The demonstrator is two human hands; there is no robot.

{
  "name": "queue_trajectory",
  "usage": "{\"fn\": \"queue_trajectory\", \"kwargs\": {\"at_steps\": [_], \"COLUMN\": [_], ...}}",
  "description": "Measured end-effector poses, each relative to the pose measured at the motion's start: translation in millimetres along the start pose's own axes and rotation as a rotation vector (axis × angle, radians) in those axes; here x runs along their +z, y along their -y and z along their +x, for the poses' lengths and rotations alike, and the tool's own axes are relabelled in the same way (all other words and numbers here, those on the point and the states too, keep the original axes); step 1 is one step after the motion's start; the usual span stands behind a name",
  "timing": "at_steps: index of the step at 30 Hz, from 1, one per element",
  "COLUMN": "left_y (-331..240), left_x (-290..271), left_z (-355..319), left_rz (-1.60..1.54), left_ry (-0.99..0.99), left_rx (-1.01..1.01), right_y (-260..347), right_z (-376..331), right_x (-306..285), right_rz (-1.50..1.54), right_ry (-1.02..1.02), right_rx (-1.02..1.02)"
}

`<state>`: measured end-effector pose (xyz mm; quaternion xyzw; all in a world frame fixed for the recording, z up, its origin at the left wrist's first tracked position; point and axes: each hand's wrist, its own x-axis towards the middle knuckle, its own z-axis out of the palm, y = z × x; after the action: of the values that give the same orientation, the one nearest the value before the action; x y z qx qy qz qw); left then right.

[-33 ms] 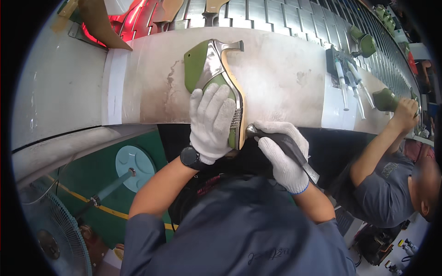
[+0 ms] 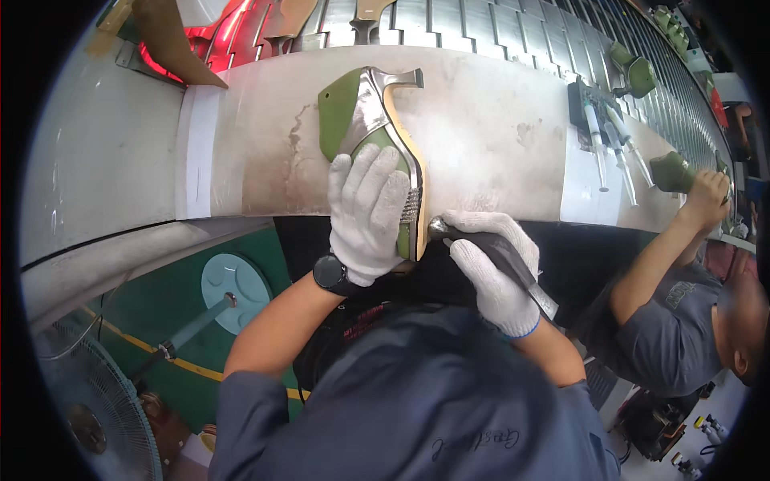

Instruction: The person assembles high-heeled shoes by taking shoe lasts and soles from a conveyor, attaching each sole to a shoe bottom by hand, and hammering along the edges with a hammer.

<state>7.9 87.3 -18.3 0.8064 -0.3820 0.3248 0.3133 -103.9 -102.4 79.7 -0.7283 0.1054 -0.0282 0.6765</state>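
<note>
A silver high-heeled strappy shoe point(image 2: 370, 108) on a green last point(image 2: 338, 120) lies on its side at the bench's front edge. Its toe points toward me, its tan sole faces right and its heel is at the far end. My left hand point(image 2: 365, 212), in a white knit glove, is wrapped over the forepart and hides part of the straps. Just right of the toe, my gloved right hand point(image 2: 507, 280) grips a dark-handled tool point(image 2: 499, 255). The tool has a rounded metal knob near the sole and a flat metal blade at its other end.
Beyond the pale bench point(image 2: 489, 120) runs a metal slat conveyor point(image 2: 481, 28) with more lasts. Syringe-like tubes point(image 2: 597, 144) sit in a dark holder at right. A co-worker's hand point(image 2: 707, 196) holds another green last point(image 2: 672, 172). A stool point(image 2: 234, 280) and a fan point(image 2: 100, 409) stand lower left.
</note>
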Motion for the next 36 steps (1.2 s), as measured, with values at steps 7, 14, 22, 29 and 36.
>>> {"fn": "queue_trajectory", "kwargs": {"at_steps": [7, 14, 22, 29, 36], "left_y": [-2.6, 3.8, -0.6, -4.0, -4.4], "left_x": [3.2, 0.0, 1.6, -2.4, 0.9], "left_z": [-1.2, -8.1, -2.8, 1.9, 0.3], "left_rz": [0.027, -0.028, -0.060, -0.152, -0.146], "left_ry": [-0.002, 0.042, 0.009, -0.015, -0.031], "left_rx": [-0.010, -0.003, -0.047, -0.101, -0.112], "right_y": [23.7, 27.4, 38.1, 58.4, 45.6], "right_z": [17.8, 48.2, 84.1, 76.5, 49.2], "right_x": [-11.8, -10.6, -17.6, -17.2, -9.3], "right_rz": [0.148, -0.089, 0.088, -0.319, -0.238], "right_ry": [0.098, 0.222, 0.302, 0.437, 0.387], "right_rx": [-0.043, -0.175, 0.061, -0.272, -0.274]}}
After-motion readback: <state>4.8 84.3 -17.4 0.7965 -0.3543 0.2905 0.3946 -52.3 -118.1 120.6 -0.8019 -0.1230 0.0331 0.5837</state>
